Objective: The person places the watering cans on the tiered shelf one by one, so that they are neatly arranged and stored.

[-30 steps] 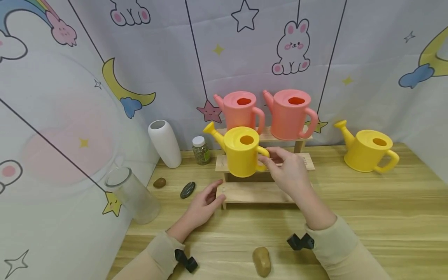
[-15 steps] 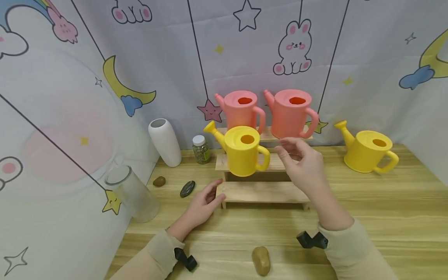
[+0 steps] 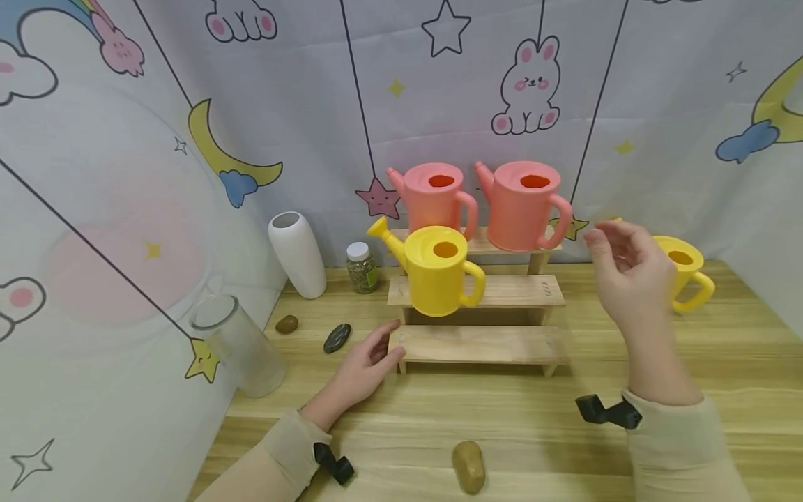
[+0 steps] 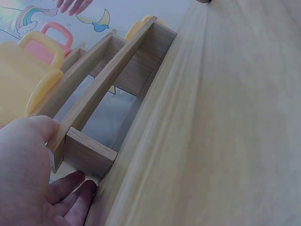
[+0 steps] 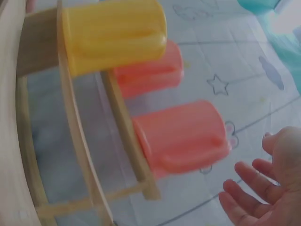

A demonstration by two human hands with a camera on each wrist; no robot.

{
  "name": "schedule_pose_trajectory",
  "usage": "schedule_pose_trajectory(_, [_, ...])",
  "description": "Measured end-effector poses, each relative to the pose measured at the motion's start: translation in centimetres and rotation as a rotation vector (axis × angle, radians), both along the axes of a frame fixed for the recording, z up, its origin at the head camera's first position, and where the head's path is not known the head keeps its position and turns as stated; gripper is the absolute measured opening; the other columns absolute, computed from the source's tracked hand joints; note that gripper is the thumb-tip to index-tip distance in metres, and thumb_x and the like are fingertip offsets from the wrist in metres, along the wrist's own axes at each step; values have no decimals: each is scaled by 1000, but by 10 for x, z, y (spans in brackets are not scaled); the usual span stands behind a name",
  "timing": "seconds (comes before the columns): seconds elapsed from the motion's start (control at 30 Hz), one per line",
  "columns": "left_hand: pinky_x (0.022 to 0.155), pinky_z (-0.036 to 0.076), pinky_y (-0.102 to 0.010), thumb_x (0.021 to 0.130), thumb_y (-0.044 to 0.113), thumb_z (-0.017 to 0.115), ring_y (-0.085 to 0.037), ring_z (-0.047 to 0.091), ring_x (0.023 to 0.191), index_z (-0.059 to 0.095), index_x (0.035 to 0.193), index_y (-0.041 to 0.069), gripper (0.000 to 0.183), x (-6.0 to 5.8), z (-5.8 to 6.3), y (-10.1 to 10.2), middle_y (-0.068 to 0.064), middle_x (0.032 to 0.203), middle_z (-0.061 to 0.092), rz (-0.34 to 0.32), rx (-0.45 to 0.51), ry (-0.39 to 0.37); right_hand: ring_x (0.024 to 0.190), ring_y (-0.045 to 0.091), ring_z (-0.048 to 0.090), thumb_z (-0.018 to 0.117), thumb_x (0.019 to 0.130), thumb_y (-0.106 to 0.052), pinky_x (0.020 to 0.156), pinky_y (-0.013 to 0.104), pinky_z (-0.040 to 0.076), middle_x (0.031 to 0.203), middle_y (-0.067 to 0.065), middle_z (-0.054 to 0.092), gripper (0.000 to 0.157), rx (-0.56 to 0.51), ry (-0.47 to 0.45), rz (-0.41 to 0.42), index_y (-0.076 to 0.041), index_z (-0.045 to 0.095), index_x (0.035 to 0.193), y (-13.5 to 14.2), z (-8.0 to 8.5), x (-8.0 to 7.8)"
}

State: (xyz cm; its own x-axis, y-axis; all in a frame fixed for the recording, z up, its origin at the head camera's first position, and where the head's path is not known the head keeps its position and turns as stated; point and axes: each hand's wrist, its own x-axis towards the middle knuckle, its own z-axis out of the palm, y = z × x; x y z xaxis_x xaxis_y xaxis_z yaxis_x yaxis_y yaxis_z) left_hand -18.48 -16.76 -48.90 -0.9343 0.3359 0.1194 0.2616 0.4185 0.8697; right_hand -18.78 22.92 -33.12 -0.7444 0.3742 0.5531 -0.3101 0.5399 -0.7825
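Note:
My left hand [image 3: 360,373] holds the left end of a stepped wooden stand [image 3: 470,343] at its lowest step. In the left wrist view the thumb lies on the board's edge and the other fingers are around the end by the leg. A yellow watering can [image 3: 434,279] stands on the middle step, spout to the left. Two pink watering cans, one left [image 3: 431,199] and one right [image 3: 522,209], stand on the top step. My right hand [image 3: 640,279], holding nothing, is raised before a second yellow watering can [image 3: 684,261] and partly hides it.
To the left are a white vase [image 3: 297,258], a jar with a white lid [image 3: 362,268], a frosted glass vase [image 3: 241,348], a brown stone [image 3: 286,324] and a dark stone [image 3: 337,338]. A larger tan stone [image 3: 468,467] lies at the front. A patterned cloth hangs behind.
My right hand has let go of the yellow watering can's handle and moved right, toward the other yellow can. The released can stays on the middle step. My left hand has not moved.

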Motion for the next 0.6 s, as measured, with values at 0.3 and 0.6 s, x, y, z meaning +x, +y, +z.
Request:
schedule_pose_trajectory(0.3, [115,48,-39,101,48,61,-16,51,143,45,153,33,56,-2,-3,-1,6,158,47,1,9,-10,96,-21,56,66,99,-39,93,5,51,111,-15,70,39,50,0,-142,-12,70,126,41,-18,-12])
schedule_pose_trajectory(0.6, [115,48,-40,100,51,61,-17,50,143,45,152,36,56,-2,-4,-2,6,158,47,7,9,-12,127,7,58,54,103,-41,117,24,44,140,-4,65,40,-25,-147,-299,-24,64,138,83,-39,-21])
